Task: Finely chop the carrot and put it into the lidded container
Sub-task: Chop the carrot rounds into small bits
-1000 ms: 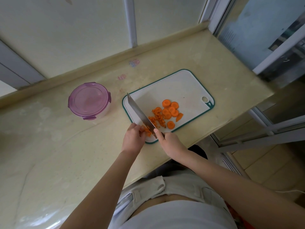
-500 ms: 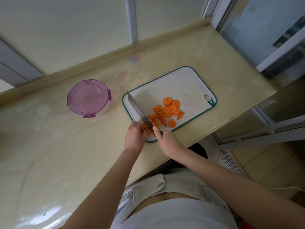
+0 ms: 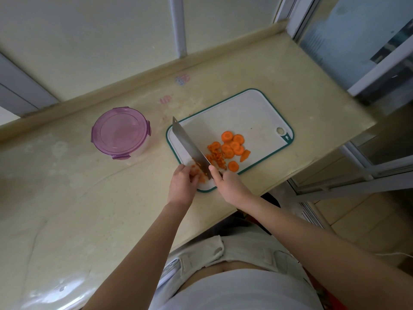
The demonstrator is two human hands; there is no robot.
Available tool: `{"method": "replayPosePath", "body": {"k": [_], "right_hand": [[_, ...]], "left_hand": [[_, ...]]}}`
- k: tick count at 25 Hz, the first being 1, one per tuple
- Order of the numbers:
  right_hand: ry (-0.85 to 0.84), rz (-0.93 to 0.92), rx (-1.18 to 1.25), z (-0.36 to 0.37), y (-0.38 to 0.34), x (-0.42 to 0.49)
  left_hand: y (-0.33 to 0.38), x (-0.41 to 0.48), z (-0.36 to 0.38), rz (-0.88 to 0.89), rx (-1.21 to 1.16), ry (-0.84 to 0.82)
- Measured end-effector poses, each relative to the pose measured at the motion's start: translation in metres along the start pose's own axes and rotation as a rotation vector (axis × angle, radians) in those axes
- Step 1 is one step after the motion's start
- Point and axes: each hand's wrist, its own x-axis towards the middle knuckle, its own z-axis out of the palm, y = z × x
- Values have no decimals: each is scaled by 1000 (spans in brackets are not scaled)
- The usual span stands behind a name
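Two hands at the near edge of our cutting board [image 3: 245,113]: our left hand [image 3: 182,186] curls its fingers over the carrot pieces [image 3: 202,178]; our right hand [image 3: 230,184] grips the knife [image 3: 190,145], blade just beside them. Farther on, carrot slices [image 3: 233,145] lie mid-board. Lidded container [image 3: 120,133] sits left, closed.
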Motion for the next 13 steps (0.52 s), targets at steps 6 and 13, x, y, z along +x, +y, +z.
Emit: {"method": "replayPosePath", "body": {"k": [6,13], "right_hand": [[14,8,23,-8,-5,-5],[-29,25,-37,4,1,-11]], "left_hand": [[-1,1,-6,-45,-59,48],[-2,6,-6,-75,-33,56]]}}
